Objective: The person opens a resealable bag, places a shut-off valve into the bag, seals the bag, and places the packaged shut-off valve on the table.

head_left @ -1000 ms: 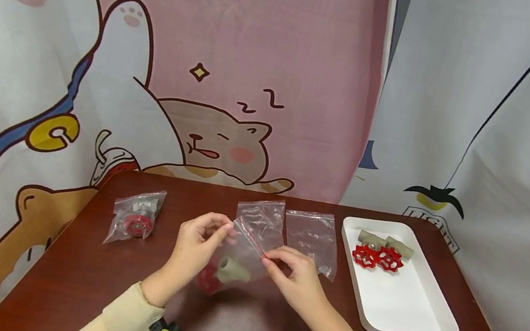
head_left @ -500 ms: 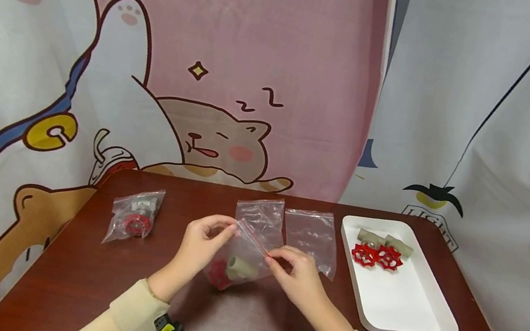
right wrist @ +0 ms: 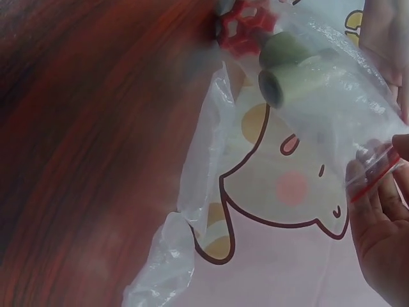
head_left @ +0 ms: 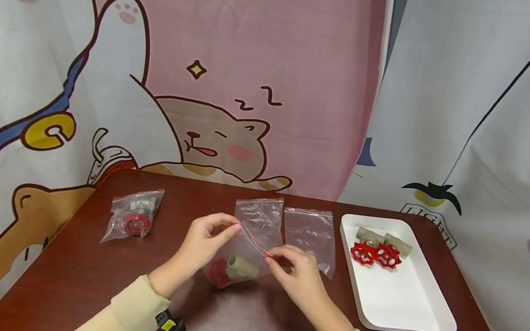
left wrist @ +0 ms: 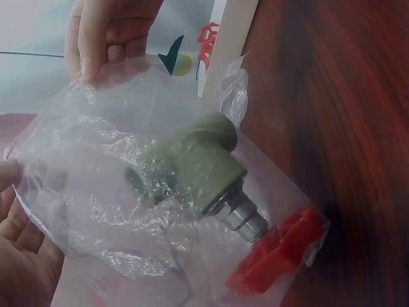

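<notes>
A clear zip-lock bag [head_left: 249, 284] with a red line along its mouth hangs between both hands over the table. At the left end of that mouth, my left hand [head_left: 202, 240] pinches the plastic between thumb and fingers. My right hand [head_left: 300, 278] pinches the other end, where the red strip [right wrist: 377, 174] shows in the right wrist view. Inside the bag lies a stop valve: a green pipe body [left wrist: 204, 166], a metal stem [left wrist: 241, 217] and a red handwheel [left wrist: 275, 252]. The valve sits low in the bag, away from the fingers.
Two flat zip-lock bags [head_left: 311, 236] lie behind the hands. To the left is another bag [head_left: 133, 216] with a red-wheeled valve inside. A white tray [head_left: 411, 304] on the right holds two more valves [head_left: 378, 249]. Behind the table [head_left: 63, 284] hangs a printed curtain [head_left: 312, 79].
The lower part of the bag, with the valve in it, has swung a little to the right and settled. My left hand has shifted slightly right; both hands keep their pinch.
</notes>
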`<state>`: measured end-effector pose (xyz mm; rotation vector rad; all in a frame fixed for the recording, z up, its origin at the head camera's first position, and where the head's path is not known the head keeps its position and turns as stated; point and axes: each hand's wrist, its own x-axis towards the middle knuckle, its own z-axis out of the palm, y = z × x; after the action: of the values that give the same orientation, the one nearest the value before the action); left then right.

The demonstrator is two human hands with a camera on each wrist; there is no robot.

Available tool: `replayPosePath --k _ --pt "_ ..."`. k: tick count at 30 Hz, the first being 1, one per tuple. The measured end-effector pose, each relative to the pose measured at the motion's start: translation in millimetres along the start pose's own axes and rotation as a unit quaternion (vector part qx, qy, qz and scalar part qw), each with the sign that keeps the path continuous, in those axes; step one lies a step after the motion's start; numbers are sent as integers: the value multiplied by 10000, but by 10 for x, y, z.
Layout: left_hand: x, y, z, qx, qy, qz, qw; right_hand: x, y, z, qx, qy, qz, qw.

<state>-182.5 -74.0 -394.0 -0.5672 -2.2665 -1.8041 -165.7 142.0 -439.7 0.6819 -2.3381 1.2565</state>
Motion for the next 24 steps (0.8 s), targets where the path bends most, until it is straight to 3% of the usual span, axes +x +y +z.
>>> replayPosePath --k 11,18,24 --pt "-25 15 47 338 -124 377 9986 103 -26 -27 167 512 -351 9979" --pt "-36 28 82 392 -210 842 9955 212 -39 -1 -44 -28 -238 9997" --pt "-47 47 112 618 -80 1155 9913 267 -49 48 198 -226 -201 9993"
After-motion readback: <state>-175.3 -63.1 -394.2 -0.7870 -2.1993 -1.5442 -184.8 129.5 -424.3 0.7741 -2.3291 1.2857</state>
